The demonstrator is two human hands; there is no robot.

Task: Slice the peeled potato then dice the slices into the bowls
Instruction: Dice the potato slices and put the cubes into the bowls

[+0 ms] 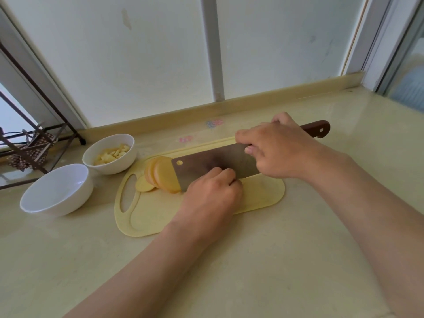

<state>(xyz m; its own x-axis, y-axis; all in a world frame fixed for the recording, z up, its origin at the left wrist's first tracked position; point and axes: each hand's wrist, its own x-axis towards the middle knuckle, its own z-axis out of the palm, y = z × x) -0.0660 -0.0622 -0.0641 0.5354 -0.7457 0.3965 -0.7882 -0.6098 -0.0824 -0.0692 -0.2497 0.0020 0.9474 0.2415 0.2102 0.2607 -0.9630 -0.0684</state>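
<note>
- Yellow plastic cutting board [146, 216] lies on the beige counter [229, 271], with its handle hole toward the two bowls.
- My right hand [282, 150] grips the cleaver [213, 164] where the blade meets the brown handle. The fingers [250, 149] are wrapped round it, and one is laid on the blade's flat.
- My left hand [211, 191] sits on the near side of the blade, fingers [226, 174] curled under with the knuckles touching the steel. I judge the uncut rest of the potato is held beneath them, though the hand hides it.
- Cut potato slices [160, 174] lean in a fan at the blade's left end, partly behind it.
- The blade runs left to right across the board, so the next cut should drop straight down just beside my left knuckles. That hand has to creep back toward me.
- The far white bowl [114, 167] holds diced potato [112, 153]. The near white bowl [68, 203] has none, and both stand left of the board.
</note>
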